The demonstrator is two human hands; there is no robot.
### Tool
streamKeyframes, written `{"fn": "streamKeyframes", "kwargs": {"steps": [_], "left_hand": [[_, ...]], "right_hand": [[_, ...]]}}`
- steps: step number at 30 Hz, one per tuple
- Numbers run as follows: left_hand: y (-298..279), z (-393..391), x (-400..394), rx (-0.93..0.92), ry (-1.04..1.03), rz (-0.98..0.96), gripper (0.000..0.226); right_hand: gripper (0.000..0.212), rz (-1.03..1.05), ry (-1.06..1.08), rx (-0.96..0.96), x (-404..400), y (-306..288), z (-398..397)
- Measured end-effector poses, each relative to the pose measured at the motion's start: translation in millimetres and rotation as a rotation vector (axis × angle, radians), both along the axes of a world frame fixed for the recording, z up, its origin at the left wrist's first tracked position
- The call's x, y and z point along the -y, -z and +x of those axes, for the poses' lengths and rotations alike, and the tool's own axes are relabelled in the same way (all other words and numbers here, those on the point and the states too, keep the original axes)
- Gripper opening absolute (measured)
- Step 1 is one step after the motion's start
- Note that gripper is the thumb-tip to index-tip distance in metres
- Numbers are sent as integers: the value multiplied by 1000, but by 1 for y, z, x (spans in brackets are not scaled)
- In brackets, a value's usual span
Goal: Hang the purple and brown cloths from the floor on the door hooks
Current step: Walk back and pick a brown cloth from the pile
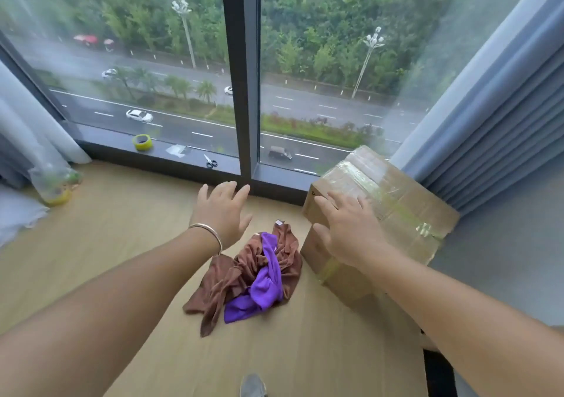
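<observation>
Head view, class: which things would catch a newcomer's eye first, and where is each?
The purple cloth tangled with the brown cloth on the wooden floor, centre. Above them, the open left hand and right hand; a taped cardboard box stands right.

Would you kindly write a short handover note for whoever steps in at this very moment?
Left hand: open, fingers spread, above the pale wooden floor, holding nothing.
Right hand: open, in front of the taped brown cardboard box; contact unclear.
Crumpled brown cloth and bright purple cloth lie tangled together on the floor beside the box, purple on top.
Done: nothing; neither cloth is lifted.
Left: pick up both cloths and hang them on the door hooks, which are not in view.
</observation>
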State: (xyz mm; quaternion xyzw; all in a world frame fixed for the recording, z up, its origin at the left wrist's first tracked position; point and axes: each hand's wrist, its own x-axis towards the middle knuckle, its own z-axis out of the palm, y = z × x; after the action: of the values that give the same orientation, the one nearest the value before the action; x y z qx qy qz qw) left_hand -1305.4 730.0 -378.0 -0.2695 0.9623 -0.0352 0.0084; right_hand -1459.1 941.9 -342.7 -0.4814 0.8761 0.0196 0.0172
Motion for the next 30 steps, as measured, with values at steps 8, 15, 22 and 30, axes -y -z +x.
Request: {"fn": "streamKeyframes", "kwargs": {"steps": [8, 15, 22, 30], "left_hand": [[182, 52, 13, 199, -182, 205, 63], [366, 112, 1, 296, -444, 351, 61], [540, 166, -12, 398, -651, 419, 58], [692, 179, 6, 325, -722, 417, 67]], "right_hand": [[53, 151, -145, 125, 65, 180, -6], [58, 350, -338, 219, 109, 370, -2], [58, 381, -488, 284, 145, 542, 27], [53, 404, -627, 237, 190, 691, 40]]}}
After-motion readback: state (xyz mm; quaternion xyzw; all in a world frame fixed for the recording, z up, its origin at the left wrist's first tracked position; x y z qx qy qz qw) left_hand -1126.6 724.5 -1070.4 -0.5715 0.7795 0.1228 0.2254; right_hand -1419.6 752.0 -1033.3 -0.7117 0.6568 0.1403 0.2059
